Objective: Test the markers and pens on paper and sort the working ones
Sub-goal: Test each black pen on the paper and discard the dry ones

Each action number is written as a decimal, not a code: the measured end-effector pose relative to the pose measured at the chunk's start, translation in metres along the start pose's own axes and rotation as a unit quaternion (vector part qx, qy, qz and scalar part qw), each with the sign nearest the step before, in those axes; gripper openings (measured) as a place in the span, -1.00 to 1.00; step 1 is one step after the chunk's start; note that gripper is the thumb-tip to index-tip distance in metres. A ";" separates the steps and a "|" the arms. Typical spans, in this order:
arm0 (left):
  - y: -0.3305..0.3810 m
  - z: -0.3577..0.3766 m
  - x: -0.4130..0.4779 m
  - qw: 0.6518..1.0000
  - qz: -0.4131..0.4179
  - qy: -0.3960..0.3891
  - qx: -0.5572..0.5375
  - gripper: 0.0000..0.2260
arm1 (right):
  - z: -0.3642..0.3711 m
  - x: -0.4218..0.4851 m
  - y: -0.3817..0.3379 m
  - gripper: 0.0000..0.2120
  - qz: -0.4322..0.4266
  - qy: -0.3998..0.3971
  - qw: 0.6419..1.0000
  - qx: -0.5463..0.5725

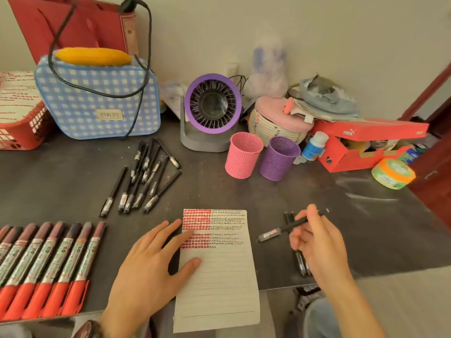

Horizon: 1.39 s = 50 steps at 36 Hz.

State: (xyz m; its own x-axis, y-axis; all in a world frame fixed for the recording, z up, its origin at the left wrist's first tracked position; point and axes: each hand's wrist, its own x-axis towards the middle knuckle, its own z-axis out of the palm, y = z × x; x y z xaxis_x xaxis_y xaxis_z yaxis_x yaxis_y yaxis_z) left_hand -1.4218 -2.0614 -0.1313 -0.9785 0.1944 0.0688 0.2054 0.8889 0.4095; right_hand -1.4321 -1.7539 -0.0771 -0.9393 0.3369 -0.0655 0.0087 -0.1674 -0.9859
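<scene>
Right hand (314, 242) is pinching black pen (280, 231) mid-barrel, just right of the lined paper (219, 276). Pen axis is running upper-right to lower-left, lower end aiming at the sheet. Left hand (151, 259) is pressing the paper's left edge, fingers spread flat.

1. The surface (317, 203) was dark and matt, scuffed with pale chalky smears.
2. The lined paper (219, 276) looked matt and faintly rough.
3. The black pens (146, 176) had matt plastic barrels.
4. The markers (48, 264) wore shiny, foil-like wraps above smooth red plastic.
5. The bag (97, 98) was checked cloth.
6. The box (366, 132) was matt red cardboard.
</scene>
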 end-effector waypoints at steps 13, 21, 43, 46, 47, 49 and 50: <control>0.004 -0.008 -0.001 1.000 -0.016 -0.024 0.003 -0.26 | -0.090 0.055 -0.015 -0.59 0.023 -0.118 0.811 -0.572; 0.007 -0.010 -0.002 1.000 -0.012 -0.020 -0.004 -0.29 | -0.086 0.063 0.004 -0.69 -0.012 -0.085 0.813 -0.575; 0.007 -0.010 -0.003 1.000 0.001 -0.011 -0.007 -0.30 | -0.074 0.060 0.007 -0.83 0.003 -0.055 0.807 -0.588; 0.006 -0.010 -0.003 1.000 -0.001 -0.013 -0.009 -0.29 | -0.071 0.060 0.007 -0.85 0.001 -0.048 0.807 -0.588; 0.006 -0.010 -0.003 1.000 -0.002 -0.013 -0.010 -0.29 | -0.071 0.060 0.007 -0.87 0.004 -0.049 0.807 -0.589; 0.005 -0.010 -0.003 1.000 -0.001 -0.014 -0.014 -0.28 | -0.071 0.060 0.006 -0.92 0.010 -0.054 0.803 -0.593; 0.005 -0.010 -0.003 1.000 -0.001 -0.015 -0.014 -0.28 | -0.072 0.060 0.006 -0.93 0.011 -0.057 0.801 -0.595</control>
State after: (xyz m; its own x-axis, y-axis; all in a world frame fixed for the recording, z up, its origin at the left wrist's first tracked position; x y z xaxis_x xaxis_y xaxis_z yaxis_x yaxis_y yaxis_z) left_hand -1.4180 -2.0612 -0.1204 -0.9779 0.2051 0.0400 0.2019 0.8776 0.4347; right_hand -1.4637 -1.6682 -0.0981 -0.9589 0.2476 -0.1384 0.2835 0.8534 -0.4374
